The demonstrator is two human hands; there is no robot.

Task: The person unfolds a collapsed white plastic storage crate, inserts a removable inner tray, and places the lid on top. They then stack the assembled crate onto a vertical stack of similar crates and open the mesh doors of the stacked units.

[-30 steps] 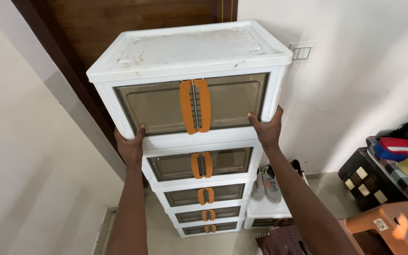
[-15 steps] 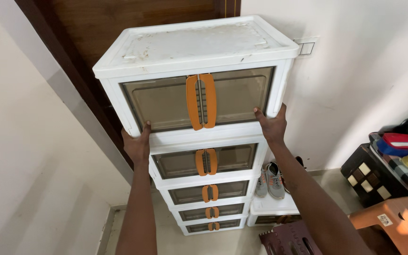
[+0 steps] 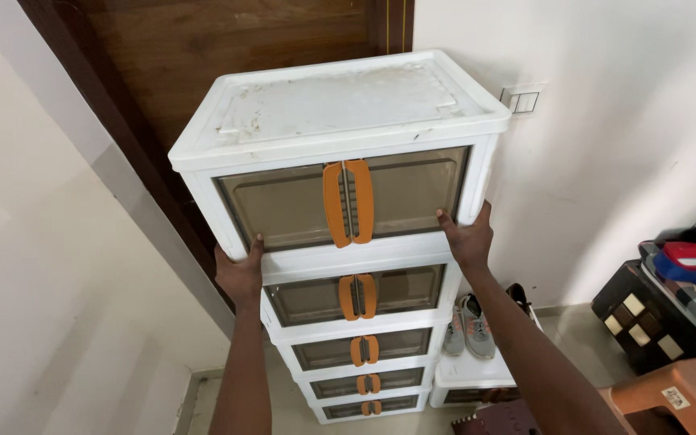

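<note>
Left hand (image 3: 239, 275) and right hand (image 3: 469, 239) clamp lower front corners of top storage box (image 3: 340, 153) on stack (image 3: 356, 354). Keep level, grip pressure even, clear door (image 3: 203, 48).

White walls (image 3: 630, 161) all around, a dark wooden door (image 3: 203, 48) behind, a switch plate (image 3: 523, 101) on the right wall. Pale tiled floor (image 3: 573, 338) below, grey sneakers (image 3: 470, 326) on a low white box (image 3: 469, 374), a checkered dark stool (image 3: 642, 326) and an orange plastic stool (image 3: 678, 395) at right.
</note>
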